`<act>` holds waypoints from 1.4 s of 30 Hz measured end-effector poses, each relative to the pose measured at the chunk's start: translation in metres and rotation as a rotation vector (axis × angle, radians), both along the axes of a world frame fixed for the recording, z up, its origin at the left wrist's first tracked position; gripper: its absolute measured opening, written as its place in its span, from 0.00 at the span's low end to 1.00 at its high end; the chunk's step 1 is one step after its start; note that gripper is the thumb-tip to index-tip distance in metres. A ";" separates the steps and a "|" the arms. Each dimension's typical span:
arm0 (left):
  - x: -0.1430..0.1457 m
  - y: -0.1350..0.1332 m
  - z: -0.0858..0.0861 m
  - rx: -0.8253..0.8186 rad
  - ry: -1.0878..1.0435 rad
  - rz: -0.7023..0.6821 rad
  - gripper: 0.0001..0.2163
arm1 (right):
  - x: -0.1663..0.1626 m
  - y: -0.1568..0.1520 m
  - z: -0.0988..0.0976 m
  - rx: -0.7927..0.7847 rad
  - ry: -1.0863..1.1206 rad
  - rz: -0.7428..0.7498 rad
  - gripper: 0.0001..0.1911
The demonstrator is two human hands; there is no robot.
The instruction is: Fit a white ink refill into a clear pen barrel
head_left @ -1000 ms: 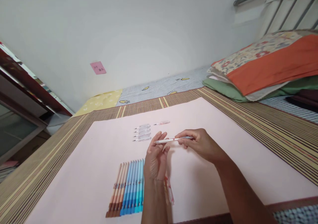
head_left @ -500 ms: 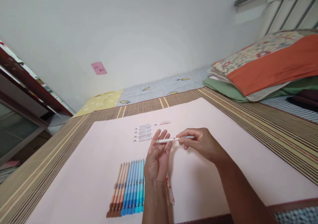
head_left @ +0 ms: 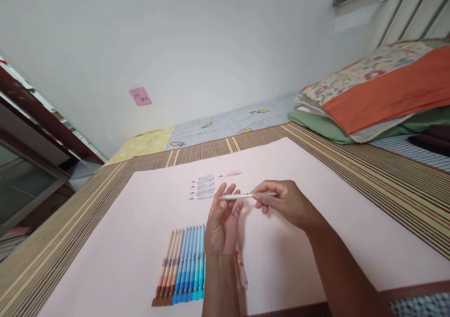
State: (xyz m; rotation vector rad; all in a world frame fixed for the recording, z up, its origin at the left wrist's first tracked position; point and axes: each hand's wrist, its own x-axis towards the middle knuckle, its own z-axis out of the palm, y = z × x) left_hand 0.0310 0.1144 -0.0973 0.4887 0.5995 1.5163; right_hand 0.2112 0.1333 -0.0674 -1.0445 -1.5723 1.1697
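Observation:
My right hand (head_left: 286, 204) pinches a thin white pen refill (head_left: 239, 196) by its right end and holds it level above the pale pink sheet (head_left: 316, 242). My left hand (head_left: 222, 223) is raised with fingers apart, fingertips just under the refill's left tip, holding nothing. A row of several brown and blue pen barrels (head_left: 183, 265) lies left of my left wrist. Several clear caps (head_left: 203, 187) lie in a stack beyond my left hand. A single clear pink-tinted piece (head_left: 231, 173) lies further back. One pen (head_left: 242, 270) lies partly hidden under my left forearm.
The pink sheet rests on a striped woven mat (head_left: 386, 176) over a bed. Folded orange and green bedding (head_left: 372, 96) is stacked at the right. A white wall with a pink note (head_left: 140, 96) stands behind. Dark furniture (head_left: 31, 157) stands at the left.
My left hand's fingers have opened and spread from a loose curl near the refill's tip. The right hand keeps the refill almost in place.

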 end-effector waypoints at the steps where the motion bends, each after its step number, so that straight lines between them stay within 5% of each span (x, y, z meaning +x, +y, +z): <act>1: 0.001 0.001 -0.001 -0.021 0.021 0.016 0.16 | -0.001 0.000 0.001 0.007 -0.004 0.000 0.14; 6: 0.003 0.006 -0.008 -0.129 0.072 0.124 0.11 | -0.003 -0.001 0.001 0.002 -0.024 -0.024 0.14; 14: 0.000 -0.003 0.002 0.032 0.011 -0.043 0.20 | -0.002 0.000 -0.001 -0.020 0.028 0.005 0.14; 20: 0.004 0.004 -0.005 -0.089 0.108 0.118 0.12 | -0.008 -0.001 0.000 -0.019 0.024 -0.008 0.13; 26: 0.002 -0.001 0.005 0.071 0.074 0.047 0.15 | -0.003 0.001 0.000 -0.069 0.108 0.015 0.16; 34: 0.006 0.004 -0.004 -0.038 0.103 0.115 0.11 | -0.010 -0.001 0.001 -0.036 0.096 -0.019 0.15; 42: 0.003 0.000 0.001 0.164 0.175 0.131 0.10 | -0.006 0.001 0.002 -0.107 0.152 0.047 0.17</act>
